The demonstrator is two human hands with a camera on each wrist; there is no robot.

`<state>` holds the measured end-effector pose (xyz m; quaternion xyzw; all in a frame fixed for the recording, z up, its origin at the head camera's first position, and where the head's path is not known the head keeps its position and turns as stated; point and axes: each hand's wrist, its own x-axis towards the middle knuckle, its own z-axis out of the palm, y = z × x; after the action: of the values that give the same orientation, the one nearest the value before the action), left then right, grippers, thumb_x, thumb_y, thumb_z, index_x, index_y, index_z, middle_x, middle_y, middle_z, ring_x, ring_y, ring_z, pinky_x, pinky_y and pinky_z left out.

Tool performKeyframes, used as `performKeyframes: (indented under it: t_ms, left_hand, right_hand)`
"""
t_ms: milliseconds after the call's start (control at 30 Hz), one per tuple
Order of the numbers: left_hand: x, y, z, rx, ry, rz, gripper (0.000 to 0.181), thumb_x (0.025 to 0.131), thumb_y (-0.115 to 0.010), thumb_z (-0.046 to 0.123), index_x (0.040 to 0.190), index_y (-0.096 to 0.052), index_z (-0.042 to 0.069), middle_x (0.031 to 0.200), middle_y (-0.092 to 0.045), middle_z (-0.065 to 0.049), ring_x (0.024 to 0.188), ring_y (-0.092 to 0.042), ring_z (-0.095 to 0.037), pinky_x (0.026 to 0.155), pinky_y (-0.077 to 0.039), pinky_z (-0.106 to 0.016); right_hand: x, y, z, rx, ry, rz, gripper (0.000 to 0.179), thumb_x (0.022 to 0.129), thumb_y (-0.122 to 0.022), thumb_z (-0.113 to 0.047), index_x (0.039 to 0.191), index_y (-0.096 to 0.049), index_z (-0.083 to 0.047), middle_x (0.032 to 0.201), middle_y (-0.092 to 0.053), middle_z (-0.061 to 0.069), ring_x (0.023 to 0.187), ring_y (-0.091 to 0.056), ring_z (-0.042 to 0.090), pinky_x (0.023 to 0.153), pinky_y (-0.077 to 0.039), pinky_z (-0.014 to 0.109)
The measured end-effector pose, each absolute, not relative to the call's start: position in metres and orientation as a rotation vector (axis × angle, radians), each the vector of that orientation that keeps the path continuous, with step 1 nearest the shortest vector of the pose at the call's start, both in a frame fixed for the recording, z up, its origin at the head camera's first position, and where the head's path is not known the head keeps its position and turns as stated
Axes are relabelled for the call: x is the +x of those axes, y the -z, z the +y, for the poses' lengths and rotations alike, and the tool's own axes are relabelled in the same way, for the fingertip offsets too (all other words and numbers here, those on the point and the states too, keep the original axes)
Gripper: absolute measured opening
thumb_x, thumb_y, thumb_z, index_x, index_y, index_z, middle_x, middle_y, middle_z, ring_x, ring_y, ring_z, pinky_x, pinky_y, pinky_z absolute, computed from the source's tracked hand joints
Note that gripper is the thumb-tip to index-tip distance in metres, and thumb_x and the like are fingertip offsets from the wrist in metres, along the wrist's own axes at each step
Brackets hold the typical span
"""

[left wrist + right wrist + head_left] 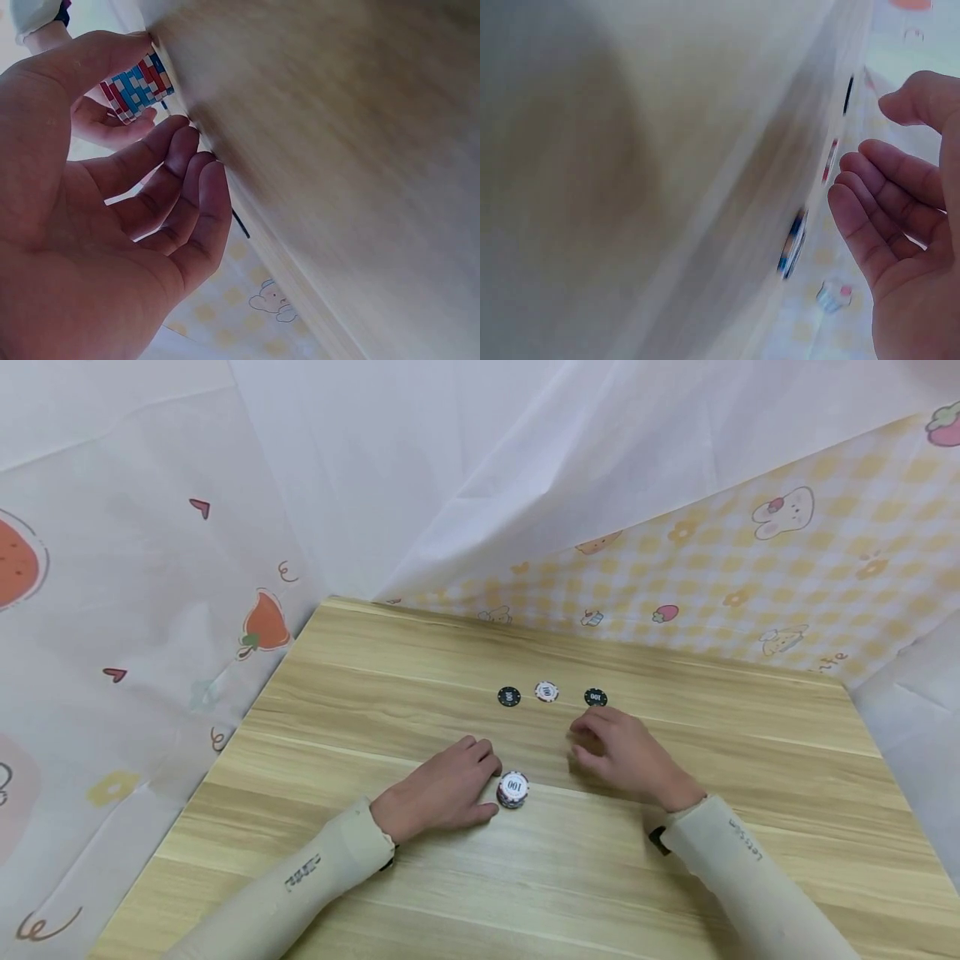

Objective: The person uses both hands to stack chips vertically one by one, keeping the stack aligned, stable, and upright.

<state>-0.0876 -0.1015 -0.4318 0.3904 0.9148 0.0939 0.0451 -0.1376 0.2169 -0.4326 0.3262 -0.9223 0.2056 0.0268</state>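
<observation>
A short stack of poker chips (pixel 513 787), topped by a white one marked 100, stands on the wooden table. My left hand (pixel 448 783) rests on the table just left of it, fingers bent and thumb apart. In the left wrist view the blue, red and white edges of the stack (pixel 139 88) show beyond the fingers. Whether they touch it I cannot tell. Farther back lie a black chip (pixel 509 697), a white-and-red chip (pixel 547 692) and another black chip (pixel 596 697) in a row. Just in front of that last chip, my right hand (pixel 626 753) hovers empty, fingers loosely bent.
The wood-grain table (pixel 360 668) extends to both sides of the hands. A yellow checked cloth (pixel 697 568) with cartoon prints hangs behind its back edge. White printed sheeting (pixel 150 568) covers the left side.
</observation>
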Motion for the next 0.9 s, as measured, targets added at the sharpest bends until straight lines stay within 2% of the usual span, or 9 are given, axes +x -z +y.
performKeyframes:
  t_ms: [67, 267, 667, 900]
  left_hand:
    - [-0.088, 0.432, -0.101, 1.192, -0.284, 2.794, 0.043, 0.099, -0.08, 0.04, 0.123, -0.072, 0.005, 0.116, -0.064, -0.007, 0.106, -0.056, -0.024, 0.097, -0.052, -0.037]
    - [-0.088, 0.433, -0.101, 1.177, -0.294, 2.792, 0.043, 0.098, -0.08, 0.04, 0.123, -0.072, 0.006, 0.115, -0.064, -0.007, 0.105, -0.056, -0.024, 0.096, -0.052, -0.036]
    - [-0.087, 0.431, -0.102, 1.187, -0.303, 2.796, 0.041, 0.097, -0.08, 0.039, 0.121, -0.072, 0.006, 0.113, -0.063, -0.006, 0.104, -0.056, -0.024, 0.095, -0.052, -0.036]
    - [-0.087, 0.43, -0.102, 1.182, -0.32, 2.795, 0.04, 0.097, -0.081, 0.038, 0.121, -0.072, 0.006, 0.113, -0.063, -0.005, 0.103, -0.055, -0.023, 0.094, -0.052, -0.036]
  right_hand:
    - [-0.141, 0.433, 0.224, 0.984, -0.638, -2.852, 0.025, 0.098, -0.08, -0.015, 0.118, -0.076, 0.0, 0.114, -0.073, 0.01, 0.101, -0.07, 0.027, 0.089, -0.06, 0.05]
    - [-0.155, 0.437, 0.24, 0.923, -0.618, -2.829, 0.024, 0.093, -0.084, -0.013, 0.112, -0.077, -0.001, 0.101, -0.07, 0.006, 0.088, -0.066, 0.021, 0.079, -0.058, 0.044]
    - [-0.165, 0.44, 0.259, 0.78, -0.584, -2.942, 0.032, 0.092, -0.085, -0.02, 0.116, -0.077, 0.001, 0.103, -0.069, 0.005, 0.091, -0.064, 0.021, 0.083, -0.056, 0.046]
    - [-0.17, 0.444, 0.262, 0.78, -0.559, -2.96, 0.035, 0.09, -0.088, -0.021, 0.116, -0.078, 0.001, 0.102, -0.068, 0.005, 0.086, -0.063, 0.02, 0.078, -0.054, 0.044]
